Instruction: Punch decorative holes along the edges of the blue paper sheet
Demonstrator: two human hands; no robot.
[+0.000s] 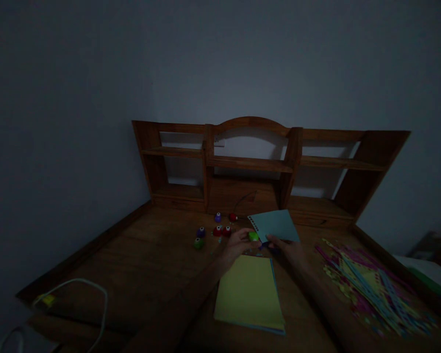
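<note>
My left hand (pixel 239 243) is closed around a small bright green craft punch (pixel 253 236), at the left edge of a light blue sheet of paper (pixel 276 223). A row of punched holes runs along that edge. My right hand (pixel 285 246) pinches the sheet at its near edge, thumb on top. A dark, partly hidden item lies beneath the right fingers; I cannot make out its kind. Below both hands lies a stack of yellow and blue paper (pixel 248 291). Left of my left hand stand several similar punches, among them a red one (pixel 217 231) and a green one (pixel 199 243).
Paper strips and cut-out bits (pixel 371 284) lie heaped on the right of the wooden desk (pixel 139 264). A wooden shelf unit (pixel 248 164) stands along the back. At the front left are a white cable (pixel 106 299) and a yellow item (pixel 48 299).
</note>
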